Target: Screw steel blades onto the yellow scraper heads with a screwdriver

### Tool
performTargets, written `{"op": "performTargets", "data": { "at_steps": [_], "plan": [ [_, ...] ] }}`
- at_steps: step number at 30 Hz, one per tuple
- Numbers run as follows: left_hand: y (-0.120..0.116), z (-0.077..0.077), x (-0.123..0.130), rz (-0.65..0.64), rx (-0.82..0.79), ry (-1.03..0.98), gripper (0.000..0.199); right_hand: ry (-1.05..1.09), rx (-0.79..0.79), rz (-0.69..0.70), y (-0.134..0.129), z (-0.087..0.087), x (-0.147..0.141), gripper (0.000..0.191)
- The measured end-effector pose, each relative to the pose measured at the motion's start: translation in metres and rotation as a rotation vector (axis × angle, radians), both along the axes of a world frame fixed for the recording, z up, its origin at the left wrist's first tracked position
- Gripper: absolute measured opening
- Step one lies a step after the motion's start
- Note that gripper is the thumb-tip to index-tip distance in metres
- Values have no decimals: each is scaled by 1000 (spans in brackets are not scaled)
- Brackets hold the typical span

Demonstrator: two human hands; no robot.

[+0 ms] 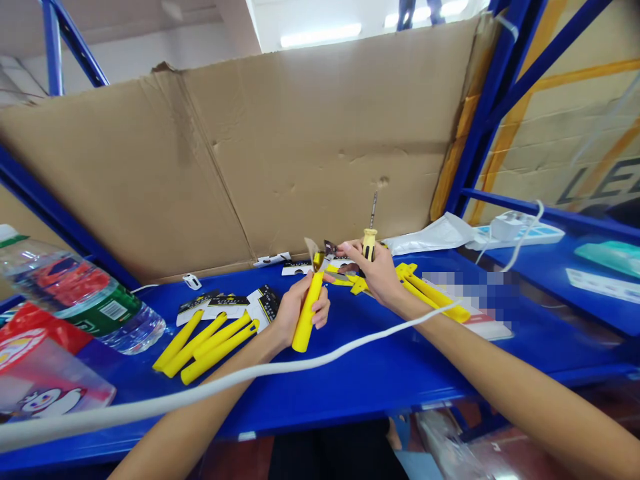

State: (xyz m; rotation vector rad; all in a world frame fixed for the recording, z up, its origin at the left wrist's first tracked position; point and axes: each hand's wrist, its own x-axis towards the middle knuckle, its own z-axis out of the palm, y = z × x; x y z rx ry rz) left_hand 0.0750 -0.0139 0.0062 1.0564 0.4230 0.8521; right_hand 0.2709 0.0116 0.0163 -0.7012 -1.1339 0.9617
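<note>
My left hand (294, 310) is closed round the yellow handle of a scraper-like tool (307, 317), its shiny metal head pointing up. My right hand (383, 273) grips a screwdriver (369, 245) with a pale and black handle, the shaft standing upright. Its fingertips also pinch a small dark piece (330, 250) against the tool's head; what that piece is I cannot tell. Behind the hands lie yellow plastic parts (357, 285). Several yellow-handled tools (210, 348) with black-and-white cards (227, 305) rest left of my left hand.
A white cable (320, 362) hangs across the front, passing before both forearms. At left stand a large water bottle (95, 300) and a clear cup (55, 380). More yellow pieces (435, 297), a white pouch (433, 233) and a power strip (540, 233) lie at right. Cardboard (310, 147) walls the back.
</note>
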Motion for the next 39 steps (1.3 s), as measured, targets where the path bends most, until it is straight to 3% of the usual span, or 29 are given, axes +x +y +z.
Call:
{"op": "performTargets", "data": {
  "at_steps": [4,7,9,13,17,20,24,28,32,35,39],
  "plan": [
    [2,3,-5,-159,-101,-2,33,-165,-41,-23,3,-5,2,47],
    [-2,2,-8,-170,-141,43,32,-223,-83,47,5,-10,3,48],
    [-10,2,-13,-102,-156,147,31,-216,-116,93,6,-15,2,53],
    [-36,1,-35,151,-124,382,41,-209,-192,135,6,-22,-3,53],
    [-56,-7,-69,193,-72,558,72,-493,-101,271,2,-30,-13,38],
    [-63,-13,-92,307,-1,602,73,-663,-22,282,-5,-39,-23,23],
    [-61,-11,-117,434,310,862,44,-805,48,272,-11,-45,-30,10],
    [-60,-7,-129,477,464,1013,37,-957,103,208,-9,-40,-24,7],
    [-80,-20,-107,805,772,1178,32,-1125,122,64,1,-28,-8,14],
    [-98,-37,-85,728,1081,1263,44,-1279,117,-76,10,-15,13,23],
    [-100,-55,-88,677,1211,1391,42,-1518,53,-182,22,-3,46,43]
  ]
}}
